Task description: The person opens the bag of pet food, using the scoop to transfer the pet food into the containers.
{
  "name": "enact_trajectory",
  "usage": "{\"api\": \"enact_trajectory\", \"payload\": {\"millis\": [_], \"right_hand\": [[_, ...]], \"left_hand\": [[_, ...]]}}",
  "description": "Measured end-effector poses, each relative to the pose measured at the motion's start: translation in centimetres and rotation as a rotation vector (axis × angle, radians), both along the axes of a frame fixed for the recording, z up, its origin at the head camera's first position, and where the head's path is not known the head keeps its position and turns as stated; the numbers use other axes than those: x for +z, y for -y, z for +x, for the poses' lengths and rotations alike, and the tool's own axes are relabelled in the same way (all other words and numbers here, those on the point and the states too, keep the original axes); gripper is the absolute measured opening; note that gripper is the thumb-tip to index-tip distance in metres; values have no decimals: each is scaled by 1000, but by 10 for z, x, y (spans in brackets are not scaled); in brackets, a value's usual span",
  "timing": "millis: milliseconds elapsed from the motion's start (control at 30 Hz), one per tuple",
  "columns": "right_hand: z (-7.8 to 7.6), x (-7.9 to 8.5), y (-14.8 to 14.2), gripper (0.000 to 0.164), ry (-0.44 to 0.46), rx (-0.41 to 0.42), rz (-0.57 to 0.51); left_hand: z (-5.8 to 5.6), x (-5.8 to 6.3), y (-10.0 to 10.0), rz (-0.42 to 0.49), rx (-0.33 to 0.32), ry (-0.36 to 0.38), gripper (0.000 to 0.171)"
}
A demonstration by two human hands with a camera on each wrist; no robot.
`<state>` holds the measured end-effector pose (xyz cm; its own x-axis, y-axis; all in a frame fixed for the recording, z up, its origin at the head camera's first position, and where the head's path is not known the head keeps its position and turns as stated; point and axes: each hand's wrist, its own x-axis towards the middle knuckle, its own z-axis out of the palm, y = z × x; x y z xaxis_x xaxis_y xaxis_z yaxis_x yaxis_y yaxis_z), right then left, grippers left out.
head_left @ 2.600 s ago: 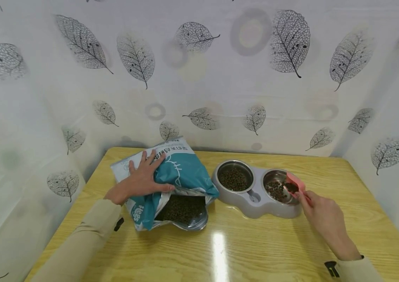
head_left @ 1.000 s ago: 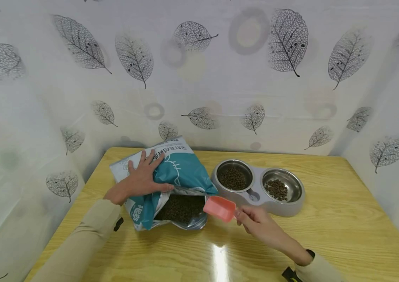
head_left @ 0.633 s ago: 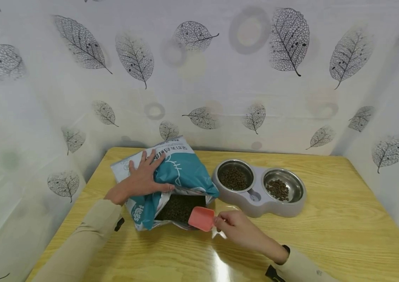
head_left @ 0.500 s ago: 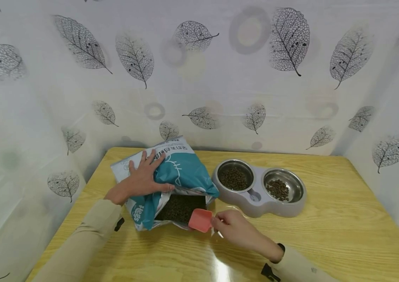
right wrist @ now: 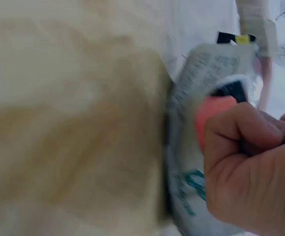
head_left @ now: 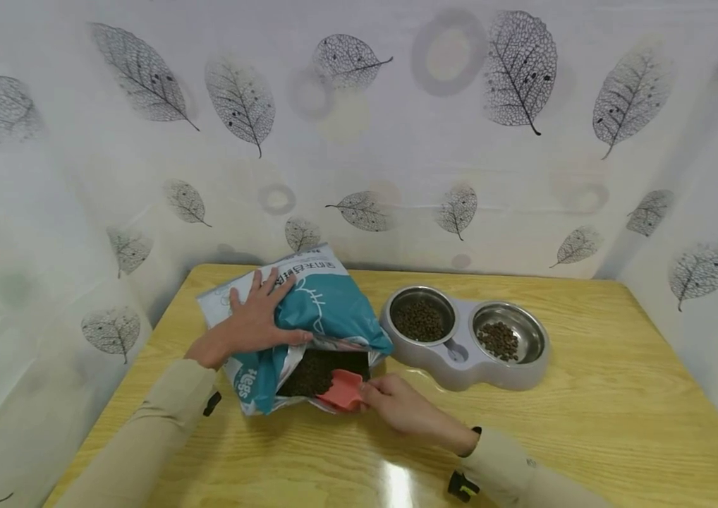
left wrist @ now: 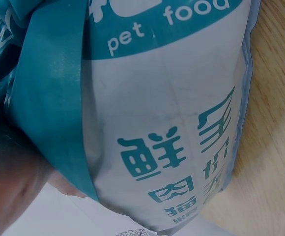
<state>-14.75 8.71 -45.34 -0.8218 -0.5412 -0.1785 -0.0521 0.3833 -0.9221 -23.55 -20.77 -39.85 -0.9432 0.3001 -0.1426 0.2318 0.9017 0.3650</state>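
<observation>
A teal and white pet food bag [head_left: 340, 303] lies on the table with its mouth towards me, dark kibble [head_left: 308, 374] showing inside. My left hand [head_left: 254, 321] rests on top of it, fingers spread. In the left wrist view the bag's printed side [left wrist: 157, 108] fills most of the picture. With curled fingers my right hand [head_left: 400, 406] grips the handle of a pink scoop [head_left: 343, 389], whose front edge is in the kibble at the bag's mouth. The right wrist view shows the fist [right wrist: 255, 162] around the handle, with part of the pink scoop [right wrist: 212, 115] beyond it.
Right of the bag stands a grey double feeder [head_left: 463, 370] with two steel bowls. The left bowl [head_left: 400, 300] holds more kibble than the right bowl [head_left: 533, 339]. A leaf-patterned sheet [head_left: 410, 233] hangs behind the wooden table [head_left: 613, 381] and along its sides.
My right hand has carried the scoop left from the right bowl, where it was over kibble, to the bag's mouth, and its front has dipped into the kibble. The left hand has stayed put.
</observation>
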Motion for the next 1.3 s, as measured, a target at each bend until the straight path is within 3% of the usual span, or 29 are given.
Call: {"api": "enact_trajectory", "payload": {"millis": [200, 433, 733, 967, 1100, 1300], "right_hand": [[4, -8, 3, 45, 25, -25, -44], [9, -5, -6, 48, 63, -63, -114], [13, -3, -20, 56, 75, -28, -236], [17, -2, -26, 52, 79, -46, -307], [19, 5, -31, 49, 102, -31, -444], [17, 18, -39, 36, 27, 45, -700]], "left_hand": [[-2, 1, -1, -4, 2, -4, 120], [0, 1, -1, 2, 7, -2, 120], [0, 1, 0, 8, 1, -6, 120], [1, 0, 1, 0, -2, -9, 120], [1, -1, 1, -1, -3, -9, 120], [1, -1, 2, 4, -4, -8, 119]]}}
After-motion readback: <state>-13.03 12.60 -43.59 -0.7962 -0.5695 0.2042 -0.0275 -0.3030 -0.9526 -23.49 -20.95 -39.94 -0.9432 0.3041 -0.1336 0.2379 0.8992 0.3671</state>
